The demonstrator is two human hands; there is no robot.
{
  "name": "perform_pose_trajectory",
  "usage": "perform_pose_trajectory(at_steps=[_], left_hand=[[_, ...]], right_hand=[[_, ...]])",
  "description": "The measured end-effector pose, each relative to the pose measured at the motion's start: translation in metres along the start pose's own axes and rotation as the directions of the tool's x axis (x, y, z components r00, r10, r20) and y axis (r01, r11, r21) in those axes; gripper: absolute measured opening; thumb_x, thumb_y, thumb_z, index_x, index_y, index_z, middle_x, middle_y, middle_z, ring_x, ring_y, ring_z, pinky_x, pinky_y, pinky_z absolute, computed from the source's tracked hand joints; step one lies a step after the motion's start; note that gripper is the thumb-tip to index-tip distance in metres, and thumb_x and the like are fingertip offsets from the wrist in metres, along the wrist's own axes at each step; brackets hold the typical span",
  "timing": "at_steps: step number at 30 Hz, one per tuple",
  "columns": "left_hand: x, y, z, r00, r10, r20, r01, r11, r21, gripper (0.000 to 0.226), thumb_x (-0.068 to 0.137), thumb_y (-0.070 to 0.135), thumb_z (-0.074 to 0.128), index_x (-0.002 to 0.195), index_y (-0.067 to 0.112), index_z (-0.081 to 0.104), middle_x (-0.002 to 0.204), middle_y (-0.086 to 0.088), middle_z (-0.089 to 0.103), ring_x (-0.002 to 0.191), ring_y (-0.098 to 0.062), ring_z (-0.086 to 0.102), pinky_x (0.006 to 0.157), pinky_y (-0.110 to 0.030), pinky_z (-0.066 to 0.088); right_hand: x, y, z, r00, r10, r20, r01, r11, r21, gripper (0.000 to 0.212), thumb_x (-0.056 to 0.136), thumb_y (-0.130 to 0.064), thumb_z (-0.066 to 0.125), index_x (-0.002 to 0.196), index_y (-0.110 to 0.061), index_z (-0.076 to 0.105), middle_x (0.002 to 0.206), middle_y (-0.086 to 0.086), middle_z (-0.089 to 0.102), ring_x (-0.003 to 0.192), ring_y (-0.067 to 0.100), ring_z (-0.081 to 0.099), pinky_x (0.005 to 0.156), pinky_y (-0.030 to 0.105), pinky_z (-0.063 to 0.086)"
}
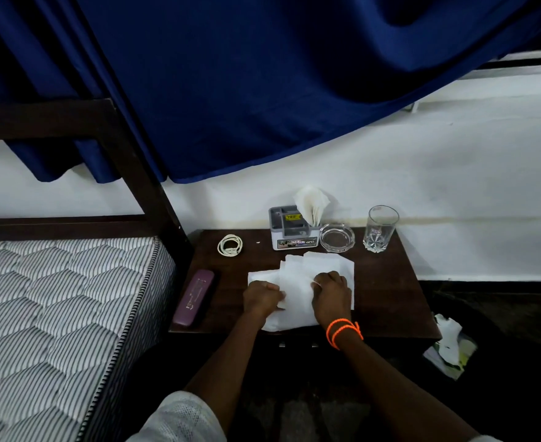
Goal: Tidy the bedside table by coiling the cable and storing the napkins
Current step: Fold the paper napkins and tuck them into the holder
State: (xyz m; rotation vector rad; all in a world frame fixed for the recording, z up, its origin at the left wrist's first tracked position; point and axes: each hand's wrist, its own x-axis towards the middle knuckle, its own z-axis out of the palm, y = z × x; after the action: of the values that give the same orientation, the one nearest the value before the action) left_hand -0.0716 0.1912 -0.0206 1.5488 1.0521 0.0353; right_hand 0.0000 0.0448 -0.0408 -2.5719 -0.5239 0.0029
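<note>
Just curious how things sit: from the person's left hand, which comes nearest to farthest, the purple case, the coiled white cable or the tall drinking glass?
From the left hand:
1. Purple oblong case, just to its left at the table's edge.
2. Coiled white cable, behind it, toward the wall.
3. Tall clear drinking glass, far back right corner.

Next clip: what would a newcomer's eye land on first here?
First the loose white napkins spread mid-table, with the left hand and right hand gathering them. Then the blue curtain hanging above, and the already coiled cable at the table's back left.
</note>
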Motion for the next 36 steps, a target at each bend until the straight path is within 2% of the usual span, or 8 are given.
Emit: perform_pose_trajectory(at_steps=[4, 8, 12, 14, 19, 21, 29, 36], left_hand=[[0.001, -0.001, 0.002, 0.999, 0.037, -0.011, -0.037, 0.998, 0.046, 0.006, 0.078, 0.0, 0.08, 0.082, 0.003, 0.076, 0.096, -0.022, 0.075, 0.093, -0.036, 0.074, 0.082, -0.047, 0.062], [0.003, -0.005, 0.0, 0.998, 0.062, -0.022, -0.059, 0.992, 0.113, 0.012, 0.081, 0.006, 0.077, 0.071, 0.012, 0.074, 0.087, -0.018, 0.076, 0.095, -0.035, 0.074, 0.086, -0.042, 0.061], [0.003, -0.005, -0.002, 0.998, 0.05, -0.025, -0.047, 0.989, 0.138, 0.026, 0.081, 0.007, 0.076, 0.059, 0.018, 0.068, 0.077, -0.013, 0.073, 0.094, -0.034, 0.074, 0.082, -0.041, 0.062], [0.003, -0.005, -0.001, 0.999, 0.034, -0.015, -0.032, 0.99, 0.135, 0.017, 0.082, 0.009, 0.076, 0.067, 0.016, 0.072, 0.09, -0.018, 0.076, 0.094, -0.035, 0.074, 0.065, -0.032, 0.059], [0.005, -0.007, -0.002, 1.0, 0.01, 0.025, -0.013, 0.991, 0.132, 0.018, 0.087, 0.009, 0.072, 0.103, 0.006, 0.078, 0.076, -0.013, 0.073, 0.035, -0.007, 0.052, 0.033, -0.012, 0.032], [0.006, -0.006, -0.001, 1.0, 0.018, 0.022, -0.021, 0.989, 0.144, 0.014, 0.087, 0.009, 0.073, 0.099, 0.01, 0.079, 0.089, -0.018, 0.076, 0.039, -0.009, 0.05, 0.032, -0.012, 0.031], [0.007, -0.007, -0.002, 1.0, 0.027, 0.016, -0.029, 0.987, 0.155, 0.01, 0.089, 0.015, 0.07, 0.092, 0.009, 0.078, 0.071, -0.009, 0.068, 0.048, -0.019, 0.053, 0.041, -0.016, 0.038], [0.015, -0.009, 0.0, 0.999, 0.052, 0.01, -0.053, 0.991, 0.122, 0.05, 0.097, 0.041, 0.062, 0.061, 0.007, 0.065, 0.059, -0.012, 0.063, 0.044, -0.02, 0.053, 0.044, -0.022, 0.038]], right_hand=[[-0.007, -0.008, 0.002, 0.985, -0.164, -0.056, 0.163, 0.986, -0.012, 0.008, 0.086, -0.023, 0.067, 0.091, -0.018, 0.07, 0.099, 0.005, 0.063, 0.097, 0.032, 0.056, 0.08, 0.042, 0.046], [-0.014, -0.011, 0.011, 0.978, -0.204, 0.051, 0.207, 0.975, -0.073, 0.013, 0.088, -0.028, 0.062, 0.092, -0.02, 0.07, 0.104, 0.002, 0.062, 0.104, 0.029, 0.056, 0.084, 0.04, 0.04], [-0.02, -0.009, 0.018, 0.985, -0.16, 0.064, 0.164, 0.985, -0.063, 0.03, 0.09, -0.045, 0.058, 0.102, -0.021, 0.072, 0.109, 0.002, 0.064, 0.111, 0.027, 0.055, 0.089, 0.039, 0.041], [-0.022, -0.01, 0.018, 0.986, -0.16, 0.05, 0.162, 0.986, -0.036, 0.038, 0.088, -0.055, 0.06, 0.105, -0.023, 0.072, 0.108, 0.001, 0.066, 0.111, 0.025, 0.056, 0.09, 0.04, 0.041], [-0.019, -0.014, 0.017, 0.978, -0.199, 0.055, 0.2, 0.98, -0.013, 0.034, 0.084, -0.05, 0.067, 0.101, -0.021, 0.075, 0.104, 0.001, 0.069, 0.107, 0.025, 0.058, 0.089, 0.04, 0.041], [-0.016, -0.015, 0.016, 0.978, -0.19, 0.086, 0.195, 0.98, -0.041, 0.023, 0.089, -0.038, 0.062, 0.097, -0.021, 0.074, 0.104, 0.001, 0.068, 0.108, 0.027, 0.057, 0.088, 0.04, 0.039], [-0.018, -0.019, 0.009, 0.98, -0.198, 0.024, 0.198, 0.98, 0.007, 0.016, 0.092, -0.026, 0.058, 0.09, -0.017, 0.072, 0.096, 0.004, 0.068, 0.098, 0.028, 0.058, 0.081, 0.039, 0.043], [-0.025, -0.025, 0.015, 0.957, -0.273, 0.101, 0.273, 0.962, 0.017, 0.023, 0.087, -0.038, 0.06, 0.081, -0.019, 0.071, 0.092, 0.007, 0.069, 0.094, 0.032, 0.06, 0.073, 0.039, 0.047]])
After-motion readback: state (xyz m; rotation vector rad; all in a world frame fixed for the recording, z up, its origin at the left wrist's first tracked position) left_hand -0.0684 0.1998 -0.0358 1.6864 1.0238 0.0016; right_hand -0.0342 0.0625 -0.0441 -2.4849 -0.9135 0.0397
